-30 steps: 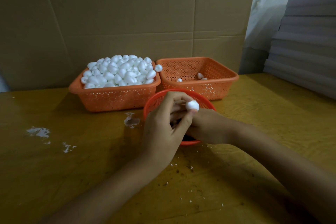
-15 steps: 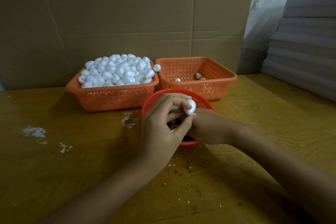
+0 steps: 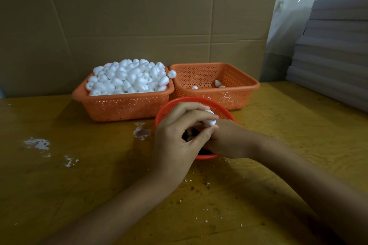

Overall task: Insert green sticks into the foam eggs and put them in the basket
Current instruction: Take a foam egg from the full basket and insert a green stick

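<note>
You are early in the job: the far left basket [image 3: 119,98] is heaped with bare foam eggs [image 3: 129,79], while the far right basket [image 3: 242,87] holds only a few. Your left hand [image 3: 175,135] pinches one foam egg [image 3: 210,120] over the round red basket [image 3: 177,104] near you. Your right hand [image 3: 229,141] meets it, fingers hidden, so its grip can't be told. No green stick shows. No writing is readable anywhere.

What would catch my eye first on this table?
A heap of white foam eggs fills the left orange plastic basket by the cardboard wall. Nearer, over a round red plastic basket, the left hand pinches a single foam egg, with the right hand close beside it.
</note>
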Motion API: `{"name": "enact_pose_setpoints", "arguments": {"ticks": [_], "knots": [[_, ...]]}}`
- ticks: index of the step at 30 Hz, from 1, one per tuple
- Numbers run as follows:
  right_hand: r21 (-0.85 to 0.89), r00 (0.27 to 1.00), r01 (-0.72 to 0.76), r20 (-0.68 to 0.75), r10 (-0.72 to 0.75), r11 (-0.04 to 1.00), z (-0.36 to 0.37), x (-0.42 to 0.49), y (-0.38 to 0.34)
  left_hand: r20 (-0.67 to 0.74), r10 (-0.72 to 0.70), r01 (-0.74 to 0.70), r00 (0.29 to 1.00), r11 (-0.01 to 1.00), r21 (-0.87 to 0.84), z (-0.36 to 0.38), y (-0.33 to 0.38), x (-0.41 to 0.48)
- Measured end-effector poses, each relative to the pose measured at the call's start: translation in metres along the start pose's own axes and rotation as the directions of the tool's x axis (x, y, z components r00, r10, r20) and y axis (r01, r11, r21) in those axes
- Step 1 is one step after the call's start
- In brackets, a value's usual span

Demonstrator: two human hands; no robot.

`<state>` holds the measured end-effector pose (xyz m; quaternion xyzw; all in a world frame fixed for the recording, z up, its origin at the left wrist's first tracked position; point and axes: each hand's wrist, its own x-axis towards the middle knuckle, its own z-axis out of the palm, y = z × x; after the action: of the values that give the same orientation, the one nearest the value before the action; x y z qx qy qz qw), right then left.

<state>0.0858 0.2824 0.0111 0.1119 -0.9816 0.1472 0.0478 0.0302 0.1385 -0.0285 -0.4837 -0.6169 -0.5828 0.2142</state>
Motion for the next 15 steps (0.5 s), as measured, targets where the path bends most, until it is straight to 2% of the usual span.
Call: {"name": "enact_pose_setpoints", "arguments": {"ticks": [10, 15], "knots": [[0.024, 1.000, 0.020, -0.019, -0.020, 1.000, 0.0006, 0.0002, 0.0031, 0.004, 0.024, -0.024, 1.000, 0.998, 0.052, -0.0002, 0.0010, 0.0011], [0.031, 1.000, 0.005, -0.003, -0.005, 1.000, 0.0004, 0.0019, 0.0045, -0.011, -0.039, 0.040, 0.999, 0.999, 0.026, -0.0003, -0.0026, -0.0012]]}}
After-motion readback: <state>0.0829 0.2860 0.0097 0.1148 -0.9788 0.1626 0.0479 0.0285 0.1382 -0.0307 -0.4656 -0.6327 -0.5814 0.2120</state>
